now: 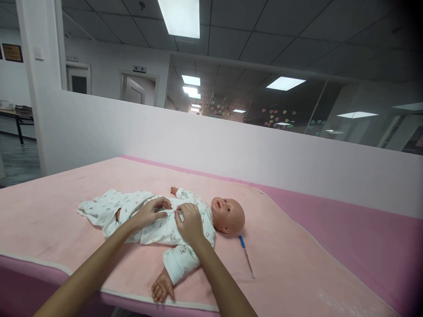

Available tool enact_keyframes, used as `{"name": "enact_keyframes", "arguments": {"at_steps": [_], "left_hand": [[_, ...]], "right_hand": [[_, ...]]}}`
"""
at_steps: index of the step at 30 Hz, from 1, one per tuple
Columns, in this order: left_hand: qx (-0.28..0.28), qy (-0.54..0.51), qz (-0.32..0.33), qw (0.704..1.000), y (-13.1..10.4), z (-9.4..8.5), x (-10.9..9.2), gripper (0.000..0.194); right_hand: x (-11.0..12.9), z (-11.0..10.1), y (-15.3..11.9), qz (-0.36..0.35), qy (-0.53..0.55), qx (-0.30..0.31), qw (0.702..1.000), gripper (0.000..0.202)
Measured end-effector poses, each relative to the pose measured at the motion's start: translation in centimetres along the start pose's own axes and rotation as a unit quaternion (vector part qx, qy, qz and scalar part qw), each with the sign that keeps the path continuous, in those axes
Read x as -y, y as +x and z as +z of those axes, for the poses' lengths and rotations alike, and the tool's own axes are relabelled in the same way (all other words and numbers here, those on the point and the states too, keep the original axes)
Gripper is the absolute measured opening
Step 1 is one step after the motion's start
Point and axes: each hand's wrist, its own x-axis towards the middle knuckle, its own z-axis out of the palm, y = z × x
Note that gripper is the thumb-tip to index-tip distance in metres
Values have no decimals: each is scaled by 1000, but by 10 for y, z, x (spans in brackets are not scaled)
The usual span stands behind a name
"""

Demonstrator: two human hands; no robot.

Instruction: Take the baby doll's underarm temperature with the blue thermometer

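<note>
A baby doll (228,215) lies on its back on a pink padded mat, its bald head to the right. It wears a white printed shirt (161,234), and white printed trousers (107,207) cover its legs. My left hand (152,213) rests on the shirt front near the doll's waist, fingers curled at the cloth. At the chest, my right hand (190,222) bends its fingers onto the same shirt front, close to the left fingertips. The cloth right under the fingertips is partly hidden. One doll arm (180,263) stretches towards me.
A slim clear stick with a blue end (247,256), like a thermometer, lies beside the doll's head. The pink mat (291,264) ends at a light-edged front border. Behind it runs a low white wall (198,141) with glass above.
</note>
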Motion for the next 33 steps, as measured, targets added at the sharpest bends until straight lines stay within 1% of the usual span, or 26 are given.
{"name": "enact_keyframes", "arguments": {"at_steps": [3, 8, 13, 18, 22, 26, 30, 33], "left_hand": [[10, 10, 13, 1000, 0, 0, 1, 17], [-16, 85, 31, 996, 1, 3, 9, 13], [-18, 141, 36, 989, 3, 4, 16, 14], [-11, 167, 34, 985, 4, 3, 24, 19], [-6, 172, 47, 984, 3, 3, 21, 20], [-22, 170, 78, 982, 1, 3, 13, 15], [-22, 186, 56, 981, 2, 4, 13, 14], [-42, 202, 27, 978, 3, 4, 17, 13]], "right_hand": [[0, -1, 0, -4, 0, 0, 1000, 8], [0, 0, 0, -4, 2, -3, 1000, 8], [-1, 1, 0, -2, 2, 4, 1000, 7], [-1, -1, 0, -2, -2, 8, 1000, 7], [0, 0, 0, -2, -9, 2, 1000, 8], [0, 0, 0, -5, -12, 2, 1000, 8], [0, 0, 0, -5, -14, 5, 1000, 8], [0, -1, 0, -7, -15, 7, 1000, 7]]}}
